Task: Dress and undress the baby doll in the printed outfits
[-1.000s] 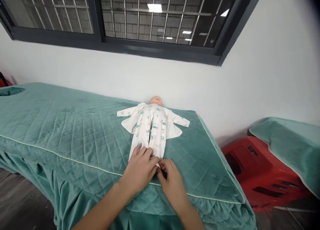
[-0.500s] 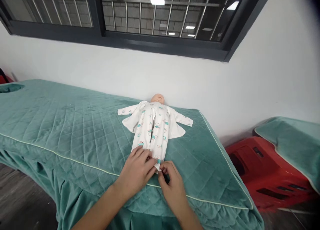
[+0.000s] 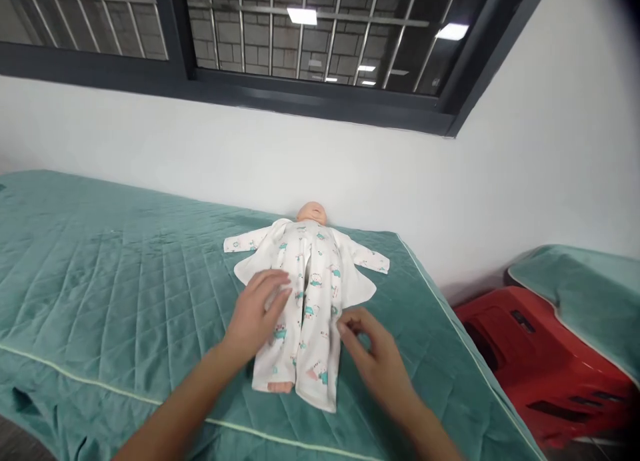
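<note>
On the teal quilted bed (image 3: 100, 267) in the head view, we see a baby doll (image 3: 311, 213) lying on its back. Its head is toward the white wall (image 3: 350, 161) and its feet toward us. It wears a white printed romper (image 3: 315, 284) with both sleeves spread out to the sides. One bare foot (image 3: 280, 386) shows at the near hem.

Our left grip (image 3: 255, 311) lies flat on the left half of the romper, about at the doll's middle. Its fingers (image 3: 273, 281) are spread and pressed on the cloth. Our right grip (image 3: 373, 351) sits just beside the romper's right edge, low over the bed cover. Its fingers are curled and the thumb is drawn close to the forefinger. We cannot tell whether they pinch the cloth or only touch it.

Above the wall runs a dark-framed barred window (image 3: 300, 41). To the right, beyond the bed's corner, a red plastic stool (image 3: 525, 354) lies partly under a second teal cover (image 3: 580, 294).
</note>
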Motion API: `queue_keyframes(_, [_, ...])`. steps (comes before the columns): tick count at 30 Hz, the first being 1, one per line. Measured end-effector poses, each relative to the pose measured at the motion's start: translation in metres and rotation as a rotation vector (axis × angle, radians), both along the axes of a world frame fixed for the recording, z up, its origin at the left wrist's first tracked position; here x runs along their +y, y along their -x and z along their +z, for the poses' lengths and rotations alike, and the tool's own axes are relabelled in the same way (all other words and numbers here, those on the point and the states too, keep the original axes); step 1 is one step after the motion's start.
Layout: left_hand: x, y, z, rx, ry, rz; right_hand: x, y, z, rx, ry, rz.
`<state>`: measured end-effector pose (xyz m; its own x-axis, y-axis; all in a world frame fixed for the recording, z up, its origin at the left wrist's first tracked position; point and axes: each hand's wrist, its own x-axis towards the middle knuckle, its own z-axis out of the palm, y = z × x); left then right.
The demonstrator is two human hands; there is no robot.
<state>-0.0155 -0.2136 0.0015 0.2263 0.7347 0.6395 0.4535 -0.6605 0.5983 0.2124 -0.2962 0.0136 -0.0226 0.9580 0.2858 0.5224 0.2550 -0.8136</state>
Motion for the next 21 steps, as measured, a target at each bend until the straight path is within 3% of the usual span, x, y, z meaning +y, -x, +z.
queue_keyframes(3, [0.08, -0.025, 0.017, -0.067, 0.045, 0.096, 0.08, 0.004, 0.016, 0.075, -0.123, -0.128])
queue_keyframes(5, [0.129, -0.045, 0.029, -0.001, 0.112, 0.128, 0.14, 0.008, 0.02, 0.118, -0.177, -0.232])
queue_keyframes(7, [0.168, -0.062, 0.036, 0.134, 0.241, 0.091, 0.193, 0.01, 0.018, 0.134, -0.163, -0.278])
queue_keyframes(9, [0.193, -0.073, 0.036, 0.192, 0.312, 0.053, 0.231, 0.008, 0.012, 0.138, -0.091, -0.231])
queue_keyframes(11, [0.206, -0.075, 0.031, 0.195, 0.306, 0.027, 0.25, 0.001, 0.004, 0.14, -0.032, -0.174])
queue_keyframes(15, [0.215, -0.063, 0.02, 0.165, 0.324, -0.044, 0.251, -0.015, -0.008, 0.139, -0.017, -0.186])
queue_keyframes(21, [0.223, -0.036, 0.024, 0.225, 0.449, -0.064, 0.254, -0.03, -0.015, -0.041, -0.061, -0.271])
